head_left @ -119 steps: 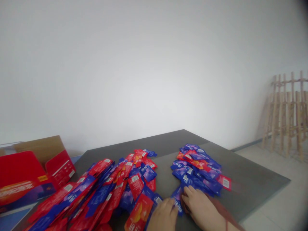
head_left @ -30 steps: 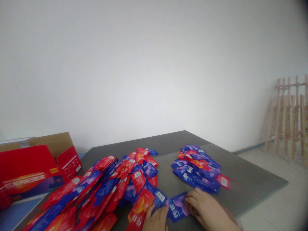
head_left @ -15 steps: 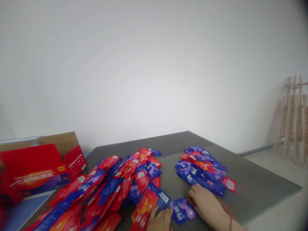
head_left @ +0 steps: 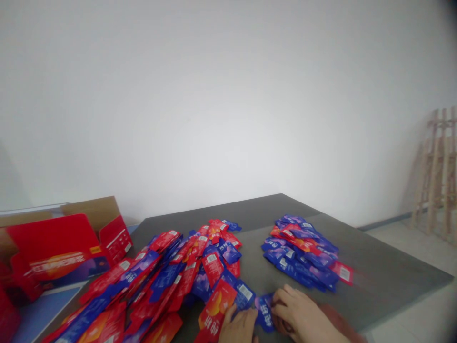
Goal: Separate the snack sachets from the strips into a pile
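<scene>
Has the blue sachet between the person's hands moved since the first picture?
Yes, the blue sachet has shifted toward the person, away from the right-hand pile of sachets.

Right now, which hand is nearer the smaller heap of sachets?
Right: the right hand sits in front of the smaller heap of sachets; the left hand is farther off, to its left, by the larger heap.

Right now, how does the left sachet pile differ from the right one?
The left pile is much larger than the right pile. The left pile is heaped higher, while the right pile lies flatter. The left pile shows plenty of red among its blue; the right pile is mostly blue with some red. Both are loose sachets on the dark grey table top.
</scene>
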